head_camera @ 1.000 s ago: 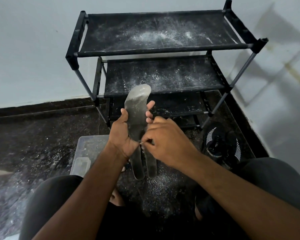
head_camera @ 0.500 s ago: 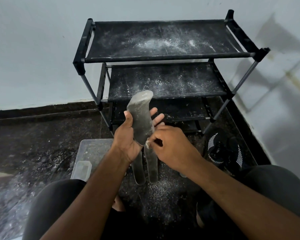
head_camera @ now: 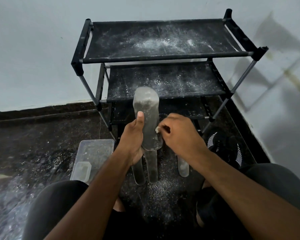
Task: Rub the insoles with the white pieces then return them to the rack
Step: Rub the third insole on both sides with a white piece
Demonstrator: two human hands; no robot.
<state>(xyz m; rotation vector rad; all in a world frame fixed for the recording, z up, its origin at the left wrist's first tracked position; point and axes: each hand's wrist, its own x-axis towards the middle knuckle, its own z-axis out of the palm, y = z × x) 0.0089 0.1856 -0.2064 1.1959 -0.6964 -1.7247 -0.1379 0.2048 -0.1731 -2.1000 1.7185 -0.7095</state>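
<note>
A: Where the floor [head_camera: 42,153] meets the pale wall, what stands there?

B: A black rack [head_camera: 163,56] with three shelves in view, each dusted with white powder. Black shoes [head_camera: 229,149] sit on the floor at its right foot, a clear box [head_camera: 93,153] at its left.

A: And the insoles?

B: One grey insole [head_camera: 147,118] is held upright in front of the rack. Three more lie on the floor below the hands, amid white powder.

A: How is it gripped?

B: The left hand [head_camera: 133,141] is clamped round it, thumb flat against its left edge. The right hand [head_camera: 178,134] has its fingers pinched together on a small white piece [head_camera: 157,130], pressed against the insole's right edge.
</note>
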